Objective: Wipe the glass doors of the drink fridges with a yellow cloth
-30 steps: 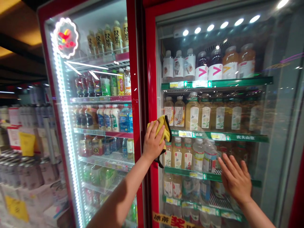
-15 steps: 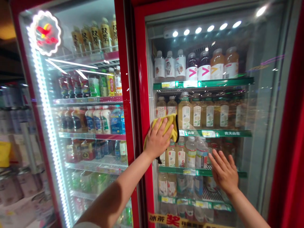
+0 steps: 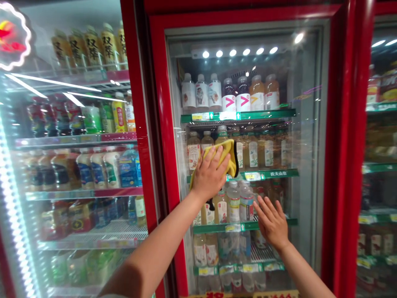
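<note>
My left hand (image 3: 210,173) lies spread over a yellow cloth (image 3: 228,154) with a dark edge, pressing it against the glass door (image 3: 305,136) of a red-framed drinks fridge. The cloth sticks out above and to the right of the fingers, and a dark corner hangs below the palm. Lower and to the right, my right hand (image 3: 272,221) is held up to the same glass with its fingers apart and nothing in it. Behind the glass, bottles (image 3: 243,96) stand on shelves with green edges.
Another lit fridge (image 3: 134,124) full of bottles stands at the left, with a red and dark frame between the two. At the right edge is a further fridge (image 3: 355,165) with drinks. A yellow strip (image 3: 248,294) crosses the bottom of the middle door.
The view has shifted to the right, so the right-hand fridge now shows. On the glass, my left hand and the cloth have moved rightward, nearer to my right hand.
</note>
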Tool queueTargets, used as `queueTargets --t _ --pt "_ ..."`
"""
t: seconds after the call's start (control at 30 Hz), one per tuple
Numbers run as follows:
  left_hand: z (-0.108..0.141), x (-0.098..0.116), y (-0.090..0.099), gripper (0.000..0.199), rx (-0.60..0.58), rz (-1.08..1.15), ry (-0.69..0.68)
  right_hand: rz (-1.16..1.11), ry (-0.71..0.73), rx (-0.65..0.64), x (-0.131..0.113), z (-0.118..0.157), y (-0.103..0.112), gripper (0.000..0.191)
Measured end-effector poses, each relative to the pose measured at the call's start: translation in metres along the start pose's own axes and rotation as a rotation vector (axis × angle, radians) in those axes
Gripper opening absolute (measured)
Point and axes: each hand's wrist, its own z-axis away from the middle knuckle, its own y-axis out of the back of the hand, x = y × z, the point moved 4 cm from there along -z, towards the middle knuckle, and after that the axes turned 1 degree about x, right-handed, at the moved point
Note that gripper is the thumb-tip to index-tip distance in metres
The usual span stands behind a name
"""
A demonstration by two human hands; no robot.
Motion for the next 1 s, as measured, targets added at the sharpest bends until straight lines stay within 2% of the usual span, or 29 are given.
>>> queueTargets --t 0.07,0.1,0.17,0.27,0.37,0.43,0.47,0.57,0.63,0.67,0.73,0.8,0.87,0.93,1.0 --pt "0.029 0.003 0.001 0.071 -0.077 0.007 -0.137 0.017 0.01 0.002 0.0 -0.001 0.0 0.072" --pt "0.04 -0.001 0.004 0.072 -0.079 -0.003 -0.139 0.026 0.016 0.003 0.0 -0.001 -0.001 0.073" --pt "0.047 -0.02 0.012 0.073 0.003 -0.038 -0.013 0.039 0.025 0.003 -0.001 -0.001 -0.002 0.073" --pt "0.021 -0.044 0.018 0.072 0.16 -0.036 0.228 0.043 0.023 0.002 -0.001 -0.001 -0.004 0.072" --pt "-0.022 -0.039 0.009 0.07 0.219 0.018 0.293 0.05 0.019 -0.001 0.0 -0.002 -0.003 0.071" --pt "-0.036 -0.023 0.0 0.069 0.193 0.049 0.246 0.051 0.02 -0.007 0.0 -0.003 -0.003 0.071" --pt "-0.035 -0.013 -0.004 0.069 0.16 0.06 0.192 0.049 0.02 -0.01 0.001 -0.003 -0.003 0.071" --pt "-0.007 0.011 -0.008 0.069 0.024 0.076 -0.064 0.039 0.013 -0.015 0.001 -0.004 -0.003 0.072" --pt "0.021 0.013 -0.005 0.069 -0.043 0.076 -0.212 0.038 0.008 -0.008 0.001 -0.004 -0.004 0.072" --pt "0.032 0.01 -0.002 0.07 -0.052 0.07 -0.237 0.039 0.006 -0.004 0.001 -0.004 -0.004 0.072" --pt "0.038 -0.003 0.003 0.07 -0.013 0.042 -0.173 0.043 0.003 0.001 0.0 -0.003 -0.005 0.073" --pt "0.025 -0.015 0.005 0.071 0.067 0.019 -0.024 0.045 0.003 0.001 0.0 -0.003 -0.006 0.072" --pt "0.0 -0.016 0.001 0.071 0.149 0.013 0.122 0.044 0.011 0.004 0.0 -0.004 -0.006 0.071" --pt "-0.027 -0.005 -0.007 0.07 0.192 0.02 0.192 0.043 0.021 0.008 0.001 -0.005 -0.005 0.07" --pt "-0.042 0.014 -0.017 0.071 0.17 0.044 0.154 0.044 0.026 0.006 0.002 -0.006 -0.005 0.07"
